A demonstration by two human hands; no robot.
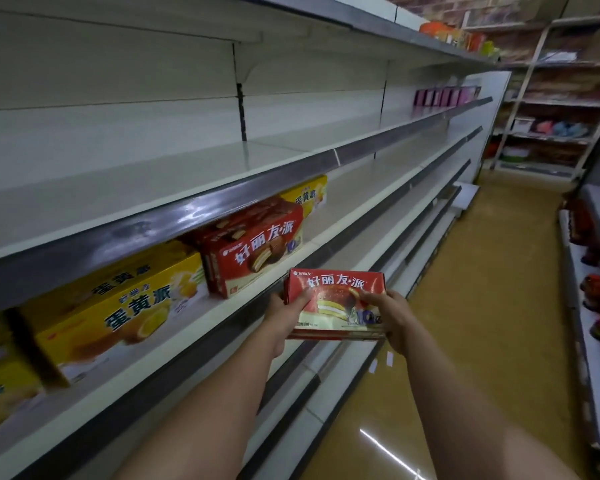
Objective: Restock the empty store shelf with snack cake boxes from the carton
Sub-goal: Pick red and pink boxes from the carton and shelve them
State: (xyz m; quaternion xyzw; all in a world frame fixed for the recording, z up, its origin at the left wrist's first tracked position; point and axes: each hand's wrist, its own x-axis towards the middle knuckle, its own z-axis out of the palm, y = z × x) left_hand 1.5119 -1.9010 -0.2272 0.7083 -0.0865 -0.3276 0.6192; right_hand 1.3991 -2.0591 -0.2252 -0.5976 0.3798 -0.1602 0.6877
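Both hands grip glossy rectangular box.

Left edge chops off the yellow boxes, the shelf lip hides the far yellow box, and the purple packs plus the red stuff opposite are just blur.

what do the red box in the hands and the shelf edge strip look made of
Red box: looks like glossy printed cardboard, with sharp folded edges and a slight sheen. Shelf edge strip: probably metal or shiny plastic trim, grey, with blurred reflections; the frame does not settle which.
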